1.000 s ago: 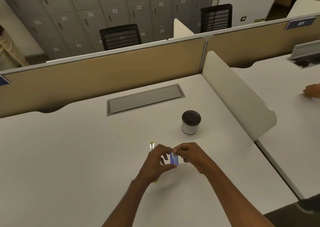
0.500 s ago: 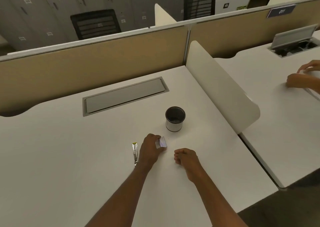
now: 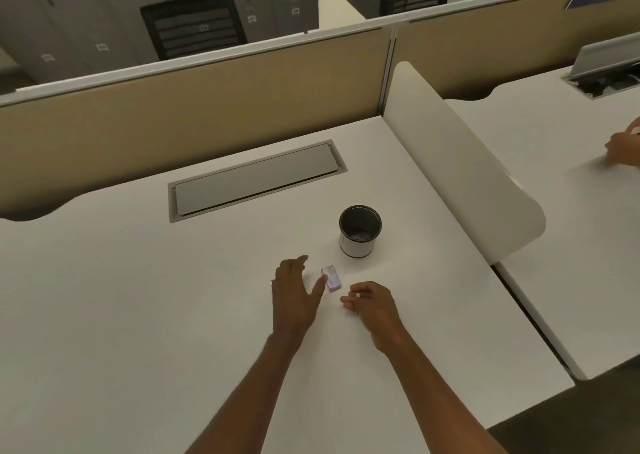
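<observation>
A small pale purple packet (image 3: 332,278) lies flat on the white desk (image 3: 138,315), just in front of a white cup with a dark inside (image 3: 359,231). My left hand (image 3: 294,297) hovers low beside the packet with fingers spread and straight; its thumb tip is at the packet's left edge. My right hand (image 3: 372,304) sits to the right of the packet with fingers curled in; a tiny pale speck shows at its fingertips, too small to identify. A sliver of a thin stick sachet (image 3: 271,282) peeks out from under my left hand.
A grey cable hatch (image 3: 256,179) is set into the desk behind the cup. A tan partition (image 3: 194,107) closes the far edge and a curved white divider (image 3: 460,162) the right side. Another person's hand (image 3: 620,150) rests on the neighbouring desk.
Both hands held the packet a second ago. The right hand let go, then my left hand set the packet down by the cup and spread its fingers. The camera tilted down.
</observation>
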The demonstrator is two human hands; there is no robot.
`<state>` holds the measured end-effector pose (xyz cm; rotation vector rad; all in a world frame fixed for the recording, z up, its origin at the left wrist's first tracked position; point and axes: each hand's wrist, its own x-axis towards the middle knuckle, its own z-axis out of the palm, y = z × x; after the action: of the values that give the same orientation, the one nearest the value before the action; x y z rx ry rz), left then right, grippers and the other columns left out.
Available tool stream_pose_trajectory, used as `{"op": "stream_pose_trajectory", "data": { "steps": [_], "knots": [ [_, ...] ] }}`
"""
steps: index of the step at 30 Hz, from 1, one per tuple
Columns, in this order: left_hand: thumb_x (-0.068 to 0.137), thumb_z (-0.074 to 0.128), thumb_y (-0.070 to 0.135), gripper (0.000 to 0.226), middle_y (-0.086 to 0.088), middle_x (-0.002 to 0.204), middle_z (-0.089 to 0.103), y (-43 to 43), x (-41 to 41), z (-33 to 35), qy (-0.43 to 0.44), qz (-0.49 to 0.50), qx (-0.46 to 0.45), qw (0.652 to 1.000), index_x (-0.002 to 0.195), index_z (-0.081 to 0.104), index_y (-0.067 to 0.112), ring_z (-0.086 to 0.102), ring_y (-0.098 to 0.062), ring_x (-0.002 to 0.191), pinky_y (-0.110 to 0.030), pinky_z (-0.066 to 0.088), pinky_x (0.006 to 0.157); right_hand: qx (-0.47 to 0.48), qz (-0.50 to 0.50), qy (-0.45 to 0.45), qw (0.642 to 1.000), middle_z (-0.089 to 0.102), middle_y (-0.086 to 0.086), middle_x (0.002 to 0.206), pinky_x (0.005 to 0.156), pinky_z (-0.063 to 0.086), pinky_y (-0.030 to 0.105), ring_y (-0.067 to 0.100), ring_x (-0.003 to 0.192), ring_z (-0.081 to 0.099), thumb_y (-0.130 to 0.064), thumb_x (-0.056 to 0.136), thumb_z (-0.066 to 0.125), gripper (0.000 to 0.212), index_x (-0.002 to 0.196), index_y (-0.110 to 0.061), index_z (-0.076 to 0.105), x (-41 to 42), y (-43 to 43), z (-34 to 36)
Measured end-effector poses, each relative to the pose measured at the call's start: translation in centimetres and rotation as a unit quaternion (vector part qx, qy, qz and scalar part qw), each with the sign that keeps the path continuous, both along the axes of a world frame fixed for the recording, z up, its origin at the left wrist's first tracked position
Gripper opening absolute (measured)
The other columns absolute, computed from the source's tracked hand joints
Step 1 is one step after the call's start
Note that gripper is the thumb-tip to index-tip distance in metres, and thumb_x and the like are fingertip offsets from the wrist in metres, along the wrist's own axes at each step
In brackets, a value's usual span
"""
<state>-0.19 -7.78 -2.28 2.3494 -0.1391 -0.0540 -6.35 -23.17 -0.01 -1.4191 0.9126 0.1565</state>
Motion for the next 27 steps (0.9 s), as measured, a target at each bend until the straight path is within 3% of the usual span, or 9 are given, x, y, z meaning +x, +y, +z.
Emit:
{"op": "stream_pose_trajectory", "data": {
  "steps": [2,4,6,9,15,23,27],
  "knots": [
    [0.092,0.070,0.039,0.047,-0.001,0.122,0.059,1.4,-1.6,1.1,-0.053,0.091,0.002,0.994,0.133,0.056,0.021,0.058,-0.019,0.112,-0.037,0.046,0.098,-0.005,-0.004,0.006,1.000,0.075,0.013,0.097,0.063,0.054,0.011,0.011,0.080,0.075,0.004,0.093,0.058,0.014,0.104,0.000,0.065,0.3,0.4,0.1],
    [0.089,0.072,0.040,0.049,-0.001,0.116,0.058,2.7,-3.2,1.1,-0.060,0.159,0.011,0.985,0.129,0.053,0.019,0.057,-0.022,0.109,-0.039,0.045,0.094,-0.024,0.004,0.003,1.000,0.074,0.004,0.090,0.054,0.048,0.004,-0.001,0.070,0.071,-0.001,0.092,0.064,0.009,0.101,-0.002,0.067,0.4,0.9,0.2],
    [0.084,0.076,0.046,0.059,-0.003,0.113,0.058,3.7,-4.3,0.1,-0.028,0.188,0.027,0.981,0.127,0.050,0.016,0.057,-0.026,0.106,-0.043,0.046,0.091,-0.050,0.030,-0.009,0.998,0.074,0.000,0.090,0.058,0.048,0.006,0.002,0.073,0.072,-0.008,0.090,0.071,0.008,0.098,-0.006,0.070,0.6,1.5,0.3],
    [0.078,0.081,0.049,0.063,-0.007,0.108,0.062,4.4,-4.7,-1.6,0.032,0.203,0.047,0.978,0.120,0.053,0.010,0.061,-0.032,0.102,-0.045,0.049,0.084,-0.035,0.042,-0.052,0.997,0.076,0.008,0.096,0.068,0.054,0.015,0.014,0.075,0.078,-0.007,0.091,0.069,0.007,0.097,-0.009,0.072,0.8,2.8,0.6],
    [0.082,0.077,0.042,0.038,-0.003,0.096,0.061,4.8,-4.4,-2.1,0.054,0.194,0.079,0.976,0.100,0.059,0.014,0.061,-0.028,0.089,-0.042,0.051,0.077,-0.001,0.072,-0.105,0.992,0.075,0.022,0.089,0.063,0.063,0.030,0.025,0.065,0.071,0.000,0.085,0.073,0.012,0.097,-0.002,0.070,1.0,4.5,1.9],
    [0.090,0.069,0.019,0.009,-0.004,0.090,0.062,5.6,-5.0,-2.0,0.035,0.186,0.081,0.979,0.088,0.063,0.013,0.060,-0.030,0.082,-0.047,0.053,0.072,0.074,0.087,-0.108,0.988,0.074,0.015,0.087,0.073,0.063,0.030,0.022,0.075,0.069,0.003,0.086,0.072,0.013,0.096,-0.004,0.077,1.0,4.7,3.2],
    [0.098,0.059,0.025,0.008,0.005,0.078,0.064,6.6,-6.0,-1.0,0.032,0.180,0.021,0.983,0.093,0.053,0.026,0.061,-0.023,0.074,-0.042,0.053,0.064,0.103,0.071,-0.115,0.985,0.077,0.012,0.093,0.082,0.061,0.025,0.025,0.084,0.073,0.003,0.085,0.073,0.015,0.096,-0.006,0.079,0.8,4.3,3.8]
  ]
}}
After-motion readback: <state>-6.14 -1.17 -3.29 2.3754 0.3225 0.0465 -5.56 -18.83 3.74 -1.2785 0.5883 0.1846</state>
